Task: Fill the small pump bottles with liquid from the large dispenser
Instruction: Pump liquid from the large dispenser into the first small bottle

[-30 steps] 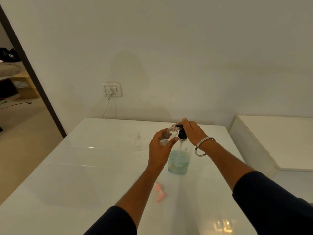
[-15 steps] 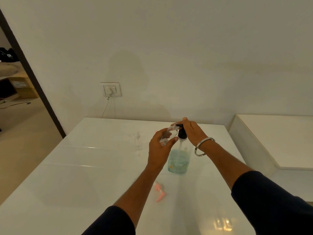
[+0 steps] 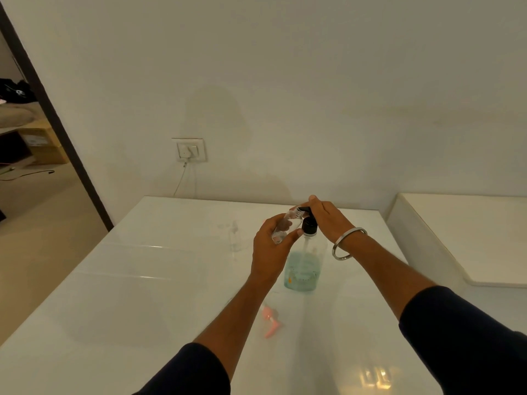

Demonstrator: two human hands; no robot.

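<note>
The large clear dispenser [image 3: 303, 269], about a third full of blue-green liquid, stands upright on the white table [image 3: 142, 295]. Its black pump head lies under my right hand [image 3: 328, 219], whose fingers rest flat on top of it. My left hand [image 3: 271, 249] grips a small clear bottle [image 3: 285, 225], tilted with its open neck up against the pump's spout. A second small clear bottle [image 3: 234, 236] stands alone to the left. A pink pump top [image 3: 271, 320] lies on the table near my left forearm.
The table's back edge meets a white wall with a socket [image 3: 190, 150] and a hanging cable. A lower white surface [image 3: 470, 238] adjoins on the right. A doorway [image 3: 25, 138] opens at the left.
Both hands hold nearly the same pose; the view has shifted slightly. The small bottle stays at the spout.
</note>
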